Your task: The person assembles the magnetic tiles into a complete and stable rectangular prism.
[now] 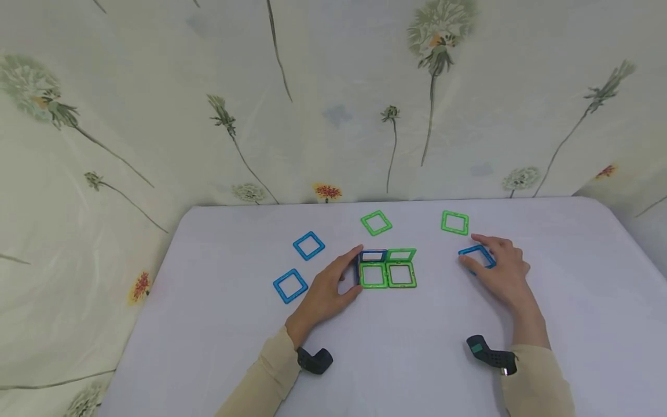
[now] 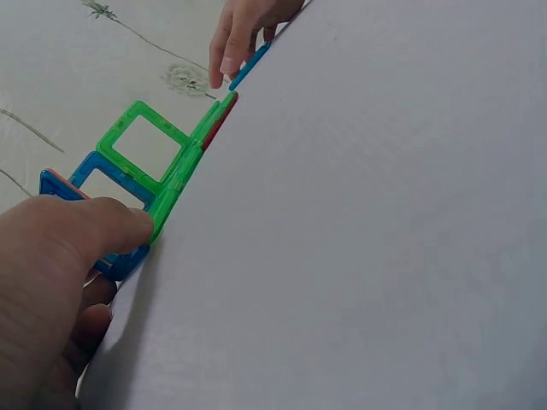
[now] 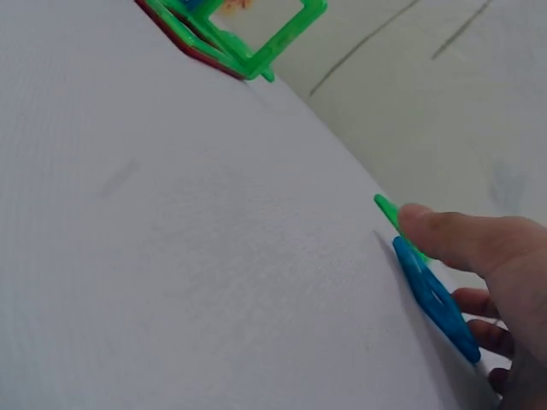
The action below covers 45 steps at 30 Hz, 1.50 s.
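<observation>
I judge the left hand (image 1: 324, 292) pinches the upright blue tile (image 1: 358, 273) to steady it against two joined green tiles (image 1: 387, 278) on the table (image 1: 406, 353). The right hand (image 1: 504, 271) straddles a loose blue tile (image 1: 471, 249), thumb and forefinger apart; a spare green tile (image 1: 455, 231) beyond might obstruct it.

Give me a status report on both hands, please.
Left hand holding left end of blue-and-green plastic square-tile structure. Right hand at blue plastic square tile. No obstacle visible between them.
</observation>
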Motion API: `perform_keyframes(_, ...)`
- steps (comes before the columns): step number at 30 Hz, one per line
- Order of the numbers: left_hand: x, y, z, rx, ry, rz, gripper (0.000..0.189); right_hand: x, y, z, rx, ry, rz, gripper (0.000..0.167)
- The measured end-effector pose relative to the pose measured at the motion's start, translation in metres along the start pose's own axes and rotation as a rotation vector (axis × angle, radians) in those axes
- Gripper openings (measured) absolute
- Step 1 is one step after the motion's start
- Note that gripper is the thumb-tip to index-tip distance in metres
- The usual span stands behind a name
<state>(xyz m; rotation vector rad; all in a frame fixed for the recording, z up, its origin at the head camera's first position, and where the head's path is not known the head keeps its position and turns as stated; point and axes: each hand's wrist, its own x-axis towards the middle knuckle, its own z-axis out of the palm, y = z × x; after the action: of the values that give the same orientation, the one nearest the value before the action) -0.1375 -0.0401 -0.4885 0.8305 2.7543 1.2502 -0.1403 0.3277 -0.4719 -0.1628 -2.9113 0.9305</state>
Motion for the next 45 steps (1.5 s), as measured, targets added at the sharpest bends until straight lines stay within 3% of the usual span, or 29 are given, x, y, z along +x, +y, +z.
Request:
perform_keyframes(18, 0.0, 0.001, 0.0, 0.013, -0.004, -0.019, 0.082, -0.002, 0.002, 0.0, 0.005, 0.023, -0.042, 0.043)
perform_keyframes(31, 0.0, 0.001, -0.001, 0.012, 0.007, 0.007, 0.082, -0.002, -0.001, -0.01, 0.078, -0.022, 0.047, 0.053)
perform_keyframes(45, 0.0, 0.002, -0.002, 0.01, -0.001, -0.014, 0.082, -0.003, -0.006, -0.015, 0.186, -0.1, 0.051, 0.06)
